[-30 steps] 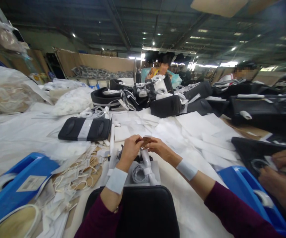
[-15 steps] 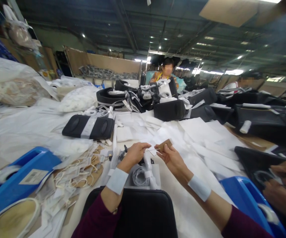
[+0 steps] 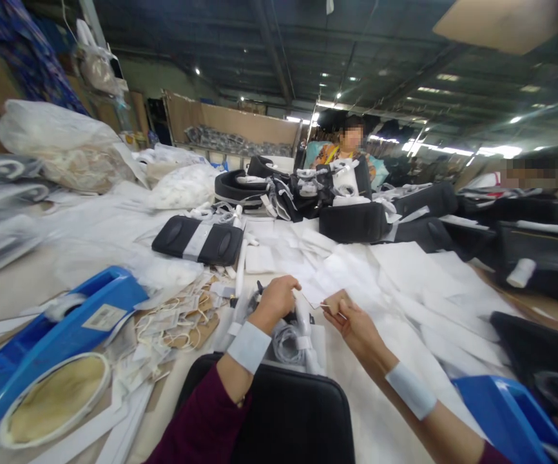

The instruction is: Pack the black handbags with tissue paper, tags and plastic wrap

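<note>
a small brown tag [image 3: 337, 299] is held up in front of the body, above the worktop [image 3: 380, 419], pinched between the thumb and fingers of the right hand [image 3: 356, 327]. a thin white string [image 3: 314, 304] is stretched from the tag toward the left hand [image 3: 278, 299] — there the grip is narrow, and the string's far end is pinched at the fingertips. pale bands [image 3: 250, 347] are worn on both wrists. beneath the hands, wrapped tubes and a coil of wrapped cord [image 3: 288, 343] are seen beyond a black case [image 3: 291, 412], which is laid flat and partly covered by the left sleeve [image 3: 206, 419]. to the left, a loose heap of tags and strings [image 3: 177, 325] is spread near a blue tape dispenser [image 3: 107, 303]; a cream oval piece with a white rim [image 3: 59, 399] is set just beside it. farther back, a second black case [image 3: 173, 237] is wrapped with a pale strip, and white sheets [image 3: 409, 270] are scattered toward the right. across the worktop, a co-worker [image 3: 330, 154] is partly hidden behind piled black bags [image 3: 351, 222].
</note>
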A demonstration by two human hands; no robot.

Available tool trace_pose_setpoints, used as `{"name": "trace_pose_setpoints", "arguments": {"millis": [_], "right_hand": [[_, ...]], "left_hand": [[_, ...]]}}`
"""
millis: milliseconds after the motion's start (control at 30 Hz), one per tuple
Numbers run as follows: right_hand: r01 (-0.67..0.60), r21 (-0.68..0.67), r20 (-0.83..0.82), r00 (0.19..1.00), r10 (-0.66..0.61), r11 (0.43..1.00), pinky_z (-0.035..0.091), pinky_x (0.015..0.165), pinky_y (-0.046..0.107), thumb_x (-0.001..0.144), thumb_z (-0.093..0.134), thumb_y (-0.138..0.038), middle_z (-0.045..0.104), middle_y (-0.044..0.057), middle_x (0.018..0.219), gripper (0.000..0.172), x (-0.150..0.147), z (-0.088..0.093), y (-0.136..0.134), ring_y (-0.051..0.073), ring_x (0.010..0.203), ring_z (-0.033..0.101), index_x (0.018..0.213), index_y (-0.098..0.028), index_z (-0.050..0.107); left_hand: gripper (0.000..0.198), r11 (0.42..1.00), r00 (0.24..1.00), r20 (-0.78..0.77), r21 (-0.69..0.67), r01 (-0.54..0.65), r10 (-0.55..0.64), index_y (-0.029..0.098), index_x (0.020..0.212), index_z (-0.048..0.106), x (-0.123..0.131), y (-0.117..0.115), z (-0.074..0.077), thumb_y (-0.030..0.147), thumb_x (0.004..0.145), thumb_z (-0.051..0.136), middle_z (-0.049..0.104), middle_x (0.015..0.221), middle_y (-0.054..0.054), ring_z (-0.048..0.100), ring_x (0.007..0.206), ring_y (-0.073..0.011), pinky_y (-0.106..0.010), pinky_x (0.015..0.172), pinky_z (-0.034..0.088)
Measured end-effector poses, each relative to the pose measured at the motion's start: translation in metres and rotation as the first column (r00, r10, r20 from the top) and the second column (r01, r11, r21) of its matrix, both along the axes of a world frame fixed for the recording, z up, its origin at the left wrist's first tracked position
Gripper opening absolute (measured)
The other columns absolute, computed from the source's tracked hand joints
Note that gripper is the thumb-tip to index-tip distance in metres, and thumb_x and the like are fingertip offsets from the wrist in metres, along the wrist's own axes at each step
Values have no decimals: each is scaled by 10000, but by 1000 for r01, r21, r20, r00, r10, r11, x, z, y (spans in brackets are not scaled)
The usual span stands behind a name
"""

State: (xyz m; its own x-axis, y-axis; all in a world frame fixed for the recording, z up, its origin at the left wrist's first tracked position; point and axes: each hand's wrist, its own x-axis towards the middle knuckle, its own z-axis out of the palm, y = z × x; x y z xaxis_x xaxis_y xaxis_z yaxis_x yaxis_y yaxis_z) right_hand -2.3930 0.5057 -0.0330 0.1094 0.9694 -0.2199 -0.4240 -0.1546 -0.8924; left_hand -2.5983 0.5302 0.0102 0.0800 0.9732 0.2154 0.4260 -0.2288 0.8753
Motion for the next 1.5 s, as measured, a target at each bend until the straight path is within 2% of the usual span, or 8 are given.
{"name": "trace_pose_setpoints", "arguments": {"millis": [133, 300, 433, 700, 867, 1100, 1300, 1500], "right_hand": [[117, 198, 485, 851, -201, 973, 509, 902, 441, 731, 703, -232, 639, 86, 1087, 289, -16, 18, -42, 253, 1021, 602, 1005, -206, 614], [-678, 398, 917, 312, -249, 617, 484, 870, 415, 881, 505, -149, 629, 83, 1102, 280, -89, 42, -132, 243, 993, 544, 1117, -236, 629], [-793, 299, 919, 90, -383, 530, 465, 871, 429, 857, 527, -123, 610, 105, 1116, 376, -119, 27, -156, 262, 985, 494, 1227, -176, 568], [-788, 310, 891, 45, -452, 532, 455, 779, 397, 831, 547, -103, 595, 81, 936, 151, -114, 12, -151, 248, 889, 473, 919, -177, 644], [-701, 468, 862, 230, -452, 538, 471, 758, 361, 874, 473, -88, 622, 75, 906, 197, -114, 45, -149, 217, 864, 512, 890, -173, 650], [-939, 298, 830, 166, -532, 172, 305, 1155, 389, 974, 373, -169, 465, 102, 1439, 411, -140, 88, -120, 201, 1390, 323, 1378, -125, 434], [-925, 256, 865, 89, -493, 282, 308, 1171, 435, 960, 341, -127, 300, 150, 1539, 514, -109, 38, -150, 242, 1451, 199, 1467, -57, 294], [-844, 335, 897, 150, -416, 418, 388, 1111, 460, 867, 402, -98, 524, 130, 1386, 480, -87, 26, -179, 265, 1315, 432, 1334, -115, 513]], "left_hand": [[417, 1000, 956, 292, -4, -27, 27, 160, 740, 723, -3, 1, 12, 2, 537, 395, 718, 1005, -84, 660, 879, -202, -274, 657, 526], [364, 996, 807, 590, -47, 73, -32, 120, 746, 714, -5, -3, 19, 86, 539, 415, 719, 847, -114, 666, 844, -218, -198, 468, 422], [320, 981, 664, 744, -63, 184, -77, 107, 743, 707, -8, -6, 24, 81, 528, 472, 705, 800, -110, 661, 801, -196, -186, 496, 402], [242, 960, 421, 903, -40, 277, -84, 165, 842, 681, -8, -38, 18, 124, 606, 647, 668, 922, -46, 601, 796, -113, -169, 554, 403], [166, 956, 443, 895, -82, 280, -53, 125, 758, 666, 0, -44, 5, 104, 593, 662, 636, 777, -28, 577, 681, -94, -188, 579, 432], [157, 951, 471, 880, -90, 295, -63, 131, 744, 672, 1, -41, 5, 99, 591, 654, 646, 773, -25, 581, 671, -96, -194, 580, 432], [162, 960, 403, 914, -72, 271, -46, 135, 727, 650, -1, -42, 3, 96, 570, 644, 622, 747, -14, 546, 649, -77, -185, 577, 417], [118, 987, 506, 861, -38, 159, -49, 152, 716, 621, 0, -41, 9, 148, 600, 600, 616, 746, -32, 552, 665, -101, -215, 575, 416]]}}
